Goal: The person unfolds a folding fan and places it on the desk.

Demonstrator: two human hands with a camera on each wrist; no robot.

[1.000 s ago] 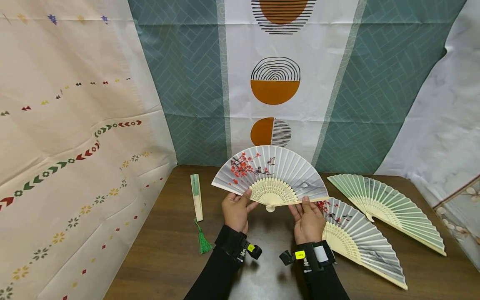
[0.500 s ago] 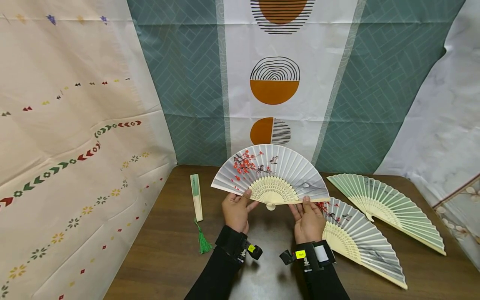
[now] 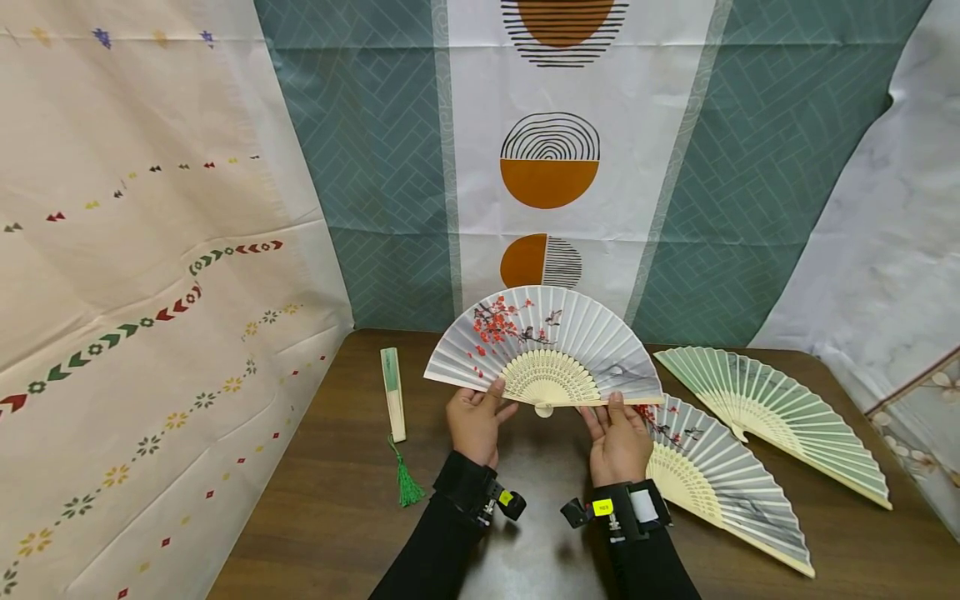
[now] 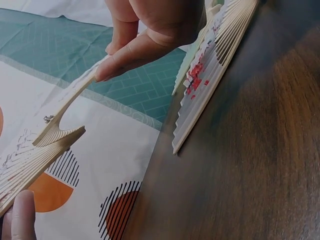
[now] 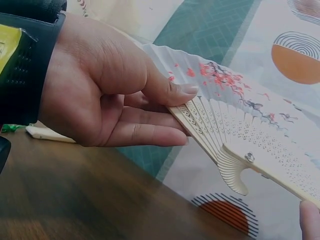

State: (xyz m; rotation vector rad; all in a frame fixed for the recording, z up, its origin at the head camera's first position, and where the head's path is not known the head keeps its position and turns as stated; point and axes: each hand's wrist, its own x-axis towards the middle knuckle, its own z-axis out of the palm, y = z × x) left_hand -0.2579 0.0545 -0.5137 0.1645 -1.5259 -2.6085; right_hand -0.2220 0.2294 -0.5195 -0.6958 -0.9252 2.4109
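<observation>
Both hands hold an open white folding fan painted with red blossoms, upright above the brown table. My left hand pinches its left outer rib, thumb in front and fingers behind. At the right outer rib my right hand pinches it the same way. In the right wrist view the left hand shows its thumb pressed on the carved ribs of the fan. The left wrist view shows the right hand pinching the fan's rib.
A closed fan with a green tassel lies on the table at the left. Two open fans lie at the right: a white blossom one and a green one. Patterned cloth backdrops hang behind and at both sides.
The held fan and both hands have shifted very slightly up and to the right. The grip is the same, and the fans on the table have not moved.
</observation>
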